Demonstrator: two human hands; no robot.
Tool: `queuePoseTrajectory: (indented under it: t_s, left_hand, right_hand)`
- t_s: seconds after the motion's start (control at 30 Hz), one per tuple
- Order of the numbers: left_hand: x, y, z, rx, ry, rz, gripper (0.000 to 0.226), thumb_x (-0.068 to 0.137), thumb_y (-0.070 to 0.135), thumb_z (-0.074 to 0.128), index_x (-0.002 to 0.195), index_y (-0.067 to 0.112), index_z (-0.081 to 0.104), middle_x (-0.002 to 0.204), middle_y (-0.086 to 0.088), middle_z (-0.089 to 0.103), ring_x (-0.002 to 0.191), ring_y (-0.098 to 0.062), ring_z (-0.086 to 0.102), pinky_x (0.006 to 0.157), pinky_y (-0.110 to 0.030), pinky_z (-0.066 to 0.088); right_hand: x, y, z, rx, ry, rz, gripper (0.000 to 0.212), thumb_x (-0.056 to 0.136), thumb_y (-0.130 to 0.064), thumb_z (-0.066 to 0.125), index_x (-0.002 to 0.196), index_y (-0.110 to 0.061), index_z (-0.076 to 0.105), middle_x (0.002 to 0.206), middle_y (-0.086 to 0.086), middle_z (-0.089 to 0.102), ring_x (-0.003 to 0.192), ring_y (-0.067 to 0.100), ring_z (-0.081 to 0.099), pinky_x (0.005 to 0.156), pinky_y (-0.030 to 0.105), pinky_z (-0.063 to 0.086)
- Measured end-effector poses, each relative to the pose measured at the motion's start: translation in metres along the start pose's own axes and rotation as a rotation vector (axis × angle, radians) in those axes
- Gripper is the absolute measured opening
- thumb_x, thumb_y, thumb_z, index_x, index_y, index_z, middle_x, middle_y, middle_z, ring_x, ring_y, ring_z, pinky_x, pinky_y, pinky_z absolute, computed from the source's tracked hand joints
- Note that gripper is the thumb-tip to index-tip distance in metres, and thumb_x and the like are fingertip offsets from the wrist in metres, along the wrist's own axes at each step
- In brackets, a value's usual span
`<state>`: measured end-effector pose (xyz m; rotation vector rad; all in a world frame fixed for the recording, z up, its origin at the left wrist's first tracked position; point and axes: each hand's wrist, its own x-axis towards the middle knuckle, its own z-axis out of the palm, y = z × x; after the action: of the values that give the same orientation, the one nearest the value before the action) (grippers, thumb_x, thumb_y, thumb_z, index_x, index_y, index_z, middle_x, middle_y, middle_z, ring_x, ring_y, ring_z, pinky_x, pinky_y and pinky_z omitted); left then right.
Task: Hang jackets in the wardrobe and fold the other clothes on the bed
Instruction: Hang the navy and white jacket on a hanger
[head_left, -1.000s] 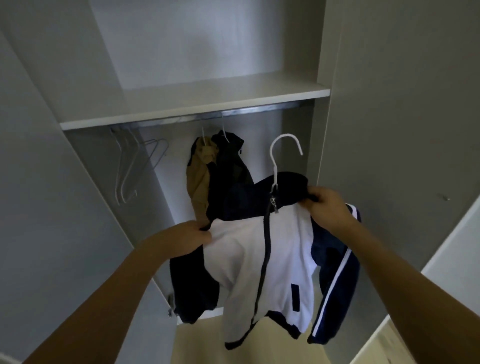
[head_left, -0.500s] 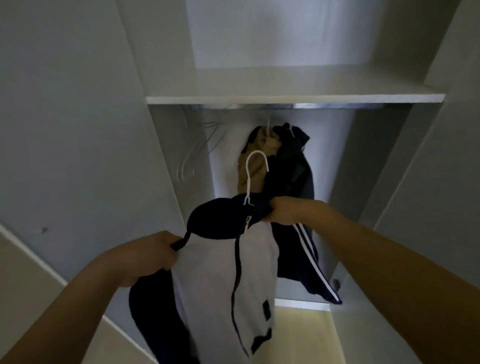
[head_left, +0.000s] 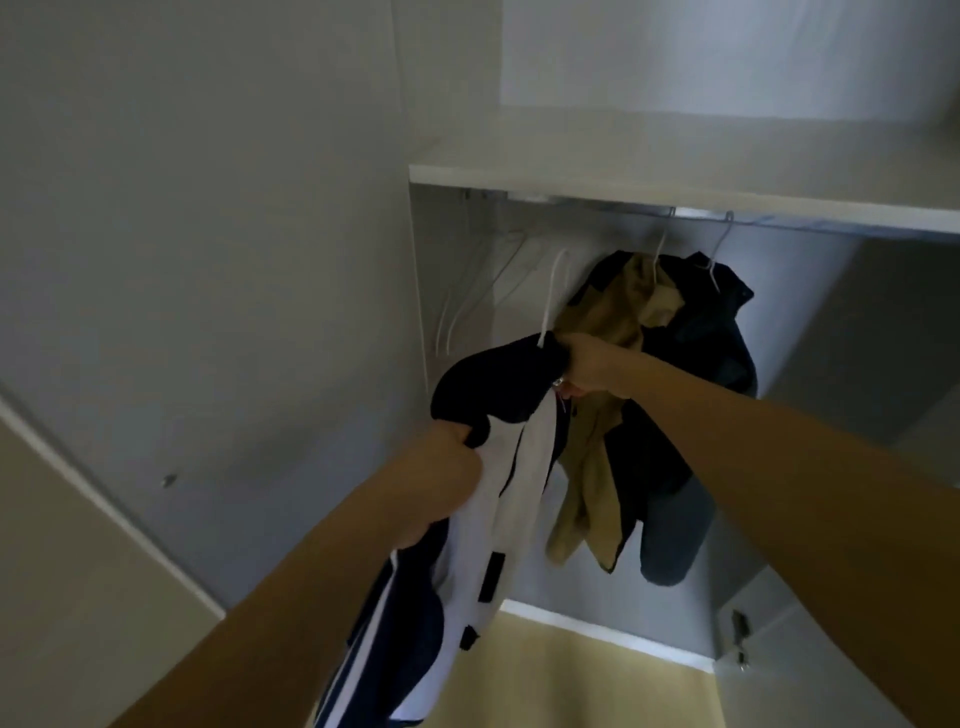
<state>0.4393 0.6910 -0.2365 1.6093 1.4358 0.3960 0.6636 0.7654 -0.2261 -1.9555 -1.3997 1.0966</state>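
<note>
The jacket (head_left: 498, 415) is gripped by both hands, right hand (head_left: 587, 366) at its collar nearer the rail (head_left: 587, 200), which lies toward one o'clock above the hanger hook (head_left: 553, 291), left hand (head_left: 447, 467) lower.

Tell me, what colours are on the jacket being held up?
The held jacket is navy and white, with white sleeve stripes; the head view shows it.

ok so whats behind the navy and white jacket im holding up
Behind the navy and white jacket hang a tan jacket and a dark jacket on the rail. Their left sides are covered by it.
</note>
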Motion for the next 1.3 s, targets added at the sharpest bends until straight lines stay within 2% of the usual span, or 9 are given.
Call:
queuePoseTrajectory:
  t_s: [0.1, 0.23, 0.37, 0.6, 0.77, 0.87, 0.97, 1.13, 1.3]
  left_hand:
    - [0.039, 0.018, 0.022, -0.034, 0.116, 0.116, 0.031, 0.097, -0.007, 0.038, 0.078, 0.010, 0.054, 0.066, 0.002, 0.034, 0.058, -0.005, 0.032, 0.057, -0.010, 0.036]
    - [0.092, 0.035, 0.044, -0.089, 0.144, 0.219, 0.030, 0.097, -0.006, 0.038, 0.079, 0.014, 0.051, 0.076, 0.006, 0.041, 0.069, -0.003, 0.041, 0.078, -0.012, 0.040]
    - [0.150, 0.062, 0.066, -0.122, 0.254, 0.271, 0.027, 0.091, -0.010, 0.037, 0.088, 0.002, 0.061, 0.070, 0.002, 0.045, 0.063, -0.007, 0.043, 0.059, -0.012, 0.039]
    - [0.232, 0.120, 0.119, -0.212, 0.350, 0.356, 0.030, 0.094, -0.006, 0.043, 0.117, -0.004, 0.061, 0.100, -0.014, 0.064, 0.090, -0.008, 0.064, 0.077, -0.015, 0.042]
    - [0.288, 0.143, 0.162, -0.178, 0.294, 0.345, 0.029, 0.096, 0.001, 0.048, 0.123, -0.004, 0.058, 0.125, -0.018, 0.060, 0.117, -0.027, 0.056, 0.092, -0.016, 0.036]
    - [0.307, 0.146, 0.181, -0.096, 0.216, 0.294, 0.018, 0.095, 0.002, 0.047, 0.107, -0.001, 0.060, 0.102, -0.013, 0.061, 0.105, -0.028, 0.056, 0.086, -0.026, 0.041]
    - [0.318, 0.139, 0.188, 0.019, 0.132, 0.211, 0.030, 0.099, 0.010, 0.046, 0.125, -0.002, 0.054, 0.125, -0.017, 0.058, 0.117, -0.030, 0.054, 0.094, -0.027, 0.041]
    - [0.318, 0.139, 0.176, 0.208, -0.008, 0.147, 0.036, 0.099, 0.015, 0.047, 0.131, 0.000, 0.050, 0.132, -0.017, 0.055, 0.120, -0.029, 0.054, 0.099, -0.032, 0.042]
    - [0.274, 0.134, 0.149, 0.267, -0.031, 0.177, 0.050, 0.102, 0.036, 0.043, 0.143, 0.009, 0.040, 0.143, -0.012, 0.047, 0.127, -0.024, 0.047, 0.090, -0.024, 0.036]
  right_hand:
    - [0.038, -0.003, -0.023, 0.156, 0.024, -0.019, 0.039, 0.100, -0.011, 0.047, 0.139, -0.011, 0.045, 0.123, 0.021, 0.060, 0.107, 0.038, 0.062, 0.093, 0.045, 0.052]
    - [0.080, -0.005, -0.052, 0.403, 0.041, -0.021, 0.037, 0.101, -0.028, 0.044, 0.135, -0.016, 0.051, 0.115, 0.009, 0.064, 0.100, 0.027, 0.064, 0.084, 0.038, 0.055]
    - [0.120, 0.004, -0.084, 0.562, 0.023, -0.069, 0.034, 0.101, -0.040, 0.043, 0.127, -0.021, 0.054, 0.118, 0.007, 0.060, 0.105, 0.029, 0.061, 0.093, 0.041, 0.051]
    - [0.176, 0.027, -0.132, 0.675, 0.156, -0.115, 0.036, 0.100, -0.033, 0.048, 0.129, -0.013, 0.056, 0.113, 0.006, 0.062, 0.093, 0.023, 0.061, 0.094, 0.038, 0.051]
    - [0.202, 0.050, -0.164, 0.768, 0.261, -0.060, 0.036, 0.101, -0.031, 0.049, 0.127, -0.008, 0.058, 0.119, 0.010, 0.064, 0.096, 0.022, 0.064, 0.067, 0.029, 0.056]
    - [0.212, 0.068, -0.172, 0.743, 0.267, -0.016, 0.021, 0.101, -0.017, 0.046, 0.110, -0.005, 0.062, 0.101, 0.009, 0.063, 0.087, 0.021, 0.062, 0.073, 0.030, 0.054]
    - [0.217, 0.077, -0.171, 0.679, 0.235, 0.050, 0.020, 0.099, -0.006, 0.042, 0.092, -0.010, 0.060, 0.092, 0.010, 0.063, 0.081, 0.021, 0.061, 0.072, 0.030, 0.053]
    - [0.223, 0.066, -0.170, 0.623, 0.269, 0.114, 0.028, 0.098, -0.006, 0.042, 0.121, -0.002, 0.057, 0.118, 0.014, 0.062, 0.107, 0.029, 0.060, 0.090, 0.036, 0.052]
    - [0.175, 0.054, -0.164, 0.458, 0.268, 0.110, 0.012, 0.098, -0.010, 0.043, 0.091, -0.014, 0.053, 0.089, 0.005, 0.051, 0.079, 0.019, 0.051, 0.079, 0.035, 0.049]
